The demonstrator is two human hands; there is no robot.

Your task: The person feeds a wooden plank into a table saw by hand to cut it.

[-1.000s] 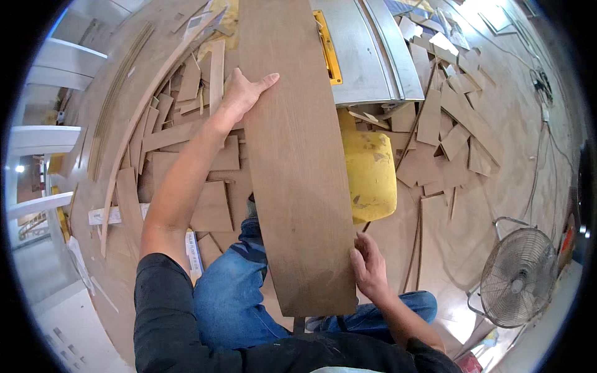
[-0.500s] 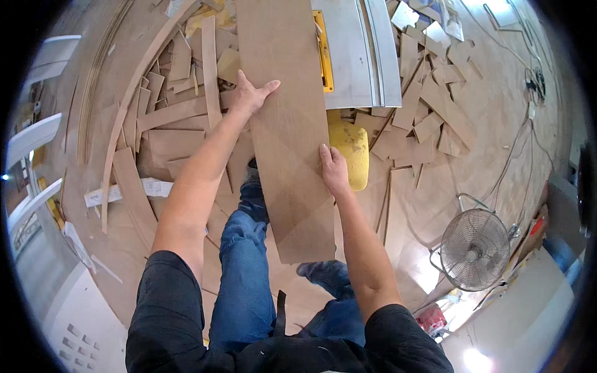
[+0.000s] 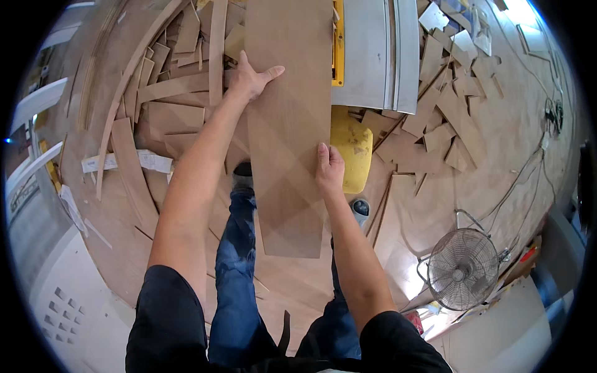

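Brown wood: one long board [image 3: 289,155], running from the top edge of the frame to its lower centre, right side alongside a grey metal table [image 3: 364,56] with a yellow insert [image 3: 340,68]. Left hand [image 3: 250,79], upper centre: at the board's left edge, thumb flat on its face, spread wide from the forefinger; from where I stand, I cannot tell whether the other fingers clasp the underside. Right hand [image 3: 331,166], centre: pinching the right edge, thumb on top, fingers curled. Yellow scuffed shell [image 3: 353,143], just beside it. Scrap wood [image 3: 176,118], strewn upper left and upper right. Round fan [image 3: 463,268], wire-caged, lower right.
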